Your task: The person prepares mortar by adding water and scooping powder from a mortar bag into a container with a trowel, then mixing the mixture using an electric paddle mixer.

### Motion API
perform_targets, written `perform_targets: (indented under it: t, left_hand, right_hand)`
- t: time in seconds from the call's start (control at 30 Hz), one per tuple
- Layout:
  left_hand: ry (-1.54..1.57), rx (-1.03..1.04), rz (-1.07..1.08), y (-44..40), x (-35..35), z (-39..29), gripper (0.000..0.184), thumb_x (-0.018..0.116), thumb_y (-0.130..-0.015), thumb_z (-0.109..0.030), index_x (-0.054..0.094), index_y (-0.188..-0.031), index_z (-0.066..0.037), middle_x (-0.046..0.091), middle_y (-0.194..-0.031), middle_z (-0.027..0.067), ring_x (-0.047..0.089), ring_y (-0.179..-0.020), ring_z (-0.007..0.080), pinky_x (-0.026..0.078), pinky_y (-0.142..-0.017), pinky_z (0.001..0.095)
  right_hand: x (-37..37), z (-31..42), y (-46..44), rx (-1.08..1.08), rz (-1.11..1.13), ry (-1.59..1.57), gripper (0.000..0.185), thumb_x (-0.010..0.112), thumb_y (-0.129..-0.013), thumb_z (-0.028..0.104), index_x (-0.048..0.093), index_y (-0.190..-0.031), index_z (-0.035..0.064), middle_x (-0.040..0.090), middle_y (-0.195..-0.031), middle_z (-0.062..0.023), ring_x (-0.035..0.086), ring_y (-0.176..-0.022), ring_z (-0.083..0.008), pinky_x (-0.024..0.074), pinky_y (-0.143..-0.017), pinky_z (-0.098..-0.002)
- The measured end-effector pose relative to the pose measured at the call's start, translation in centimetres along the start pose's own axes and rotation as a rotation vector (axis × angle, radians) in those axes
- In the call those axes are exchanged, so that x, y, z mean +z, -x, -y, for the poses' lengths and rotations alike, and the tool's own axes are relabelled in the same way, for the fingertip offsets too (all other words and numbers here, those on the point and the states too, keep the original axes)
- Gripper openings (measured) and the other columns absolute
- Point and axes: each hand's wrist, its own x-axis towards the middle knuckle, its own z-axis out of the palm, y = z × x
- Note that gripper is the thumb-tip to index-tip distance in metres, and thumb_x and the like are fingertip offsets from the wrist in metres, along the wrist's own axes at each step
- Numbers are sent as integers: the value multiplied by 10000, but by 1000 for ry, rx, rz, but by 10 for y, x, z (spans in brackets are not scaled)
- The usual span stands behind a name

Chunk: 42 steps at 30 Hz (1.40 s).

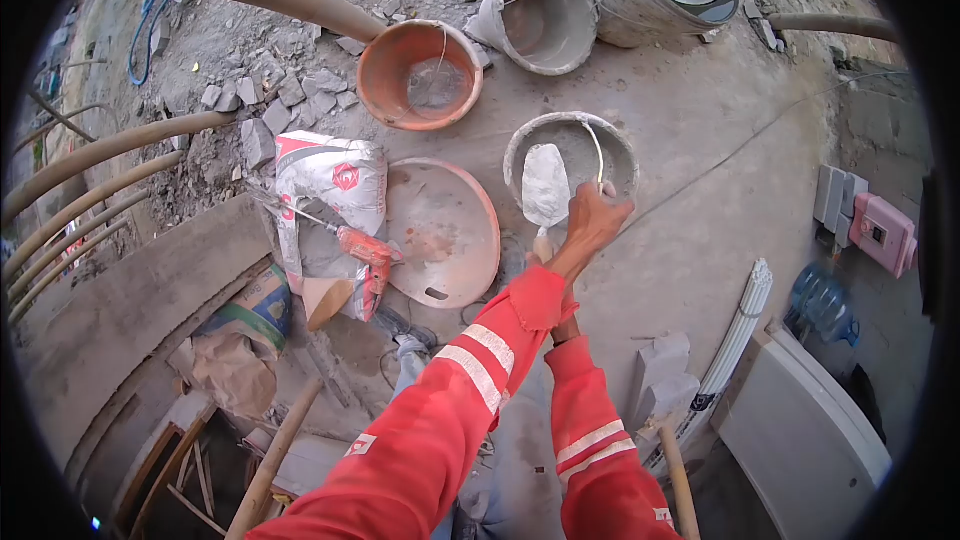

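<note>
A round grey mortar bucket [515, 145] stands on the concrete in front of me, a pale curved handle [597, 145] rising across it. My left hand [597, 215] reaches over from the left, its fingers closed on the near end of that handle. Under my left forearm passes my right arm, and only the wrist of my right hand [567, 327] shows clearly. A trowel [545, 185] coated in grey mortar lies over the bucket's opening. Its handle runs back to my right hand, whose fingers are mostly hidden behind the left sleeve.
An orange bucket [420, 120] and a grey bucket [548, 68] lie tilted beyond. Left are a round basin [455, 230], a cement bag [335, 175] and an orange drill [368, 248]. At right are a pink box [883, 233], a water bottle [822, 305] and white pipes [735, 330].
</note>
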Motion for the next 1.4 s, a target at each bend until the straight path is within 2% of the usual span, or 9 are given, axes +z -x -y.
perform_targets:
  t: [0.1, 0.3, 0.57, 0.8, 0.9, 1.07, 1.17, 1.4]
  left_hand:
    - [84, -14, -54, 20, -18, -7, 381, 823, -740, -284, 552, -853, -42, 570, -689, 66, 544, -650, 153, 453, -591, 352]
    - [231, -52, -32, 124, -91, -52, 398, 825, -767, -260, 492, -861, -65, 484, -623, 15, 449, -603, 116, 386, -540, 348]
    - [344, -22, -49, 229, -187, -77, 388, 794, -779, -247, 475, -883, -52, 429, -622, 51, 422, -573, 180, 397, -569, 366]
    - [276, 15, -155, 241, -245, -3, 358, 771, -771, -220, 481, -886, -45, 459, -632, 88, 456, -569, 225, 404, -572, 391]
    - [235, -28, -196, 236, -264, 37, 334, 761, -767, -201, 473, -821, -42, 464, -618, 89, 471, -572, 215, 406, -572, 403]
    - [207, -81, -294, 229, -292, 89, 309, 754, -754, -205, 503, -794, -29, 515, -640, 106, 507, -604, 229, 429, -598, 413]
    - [214, -100, -262, 228, -302, 101, 298, 746, -757, -213, 528, -804, -16, 552, -653, 135, 546, -618, 258, 452, -622, 421]
    - [199, -114, -297, 227, -302, 106, 357, 756, -755, -277, 562, -829, 13, 616, -715, 202, 631, -683, 348, 499, -678, 453]
  right_hand:
    - [-7, 1, 32, 33, 36, -17, 347, 716, -953, 238, 567, -1207, 56, 585, -839, -5, 566, -683, -131, 483, -586, -304]
    - [-11, 57, 117, 242, 190, 174, 303, 714, -933, 195, 577, -1164, 55, 586, -818, 0, 552, -657, -121, 476, -576, -302]
    - [14, 108, 201, 461, 454, 491, 247, 710, -907, 138, 589, -1106, 53, 588, -790, 6, 534, -622, -108, 467, -563, -301]
    - [12, 124, 243, 644, 583, 722, 222, 701, -875, 79, 604, -1073, 51, 599, -760, 9, 521, -585, -97, 463, -551, -298]
    - [2, 130, 249, 593, 614, 916, 227, 691, -868, 62, 614, -1080, 67, 619, -767, 2, 535, -610, -76, 456, -552, -269]
    - [-4, 128, 240, 582, 524, 960, 234, 714, -879, 86, 595, -1078, 56, 574, -742, 4, 529, -608, -82, 444, -534, -274]
    - [6, 112, 220, 483, 477, 926, 223, 690, -916, 140, 579, -1089, 51, 525, -706, 15, 509, -569, -81, 426, -504, -277]
    - [61, 71, 162, 283, 362, 986, 254, 653, -960, 192, 557, -1139, 39, 535, -700, -8, 496, -515, -90, 412, -460, -272]
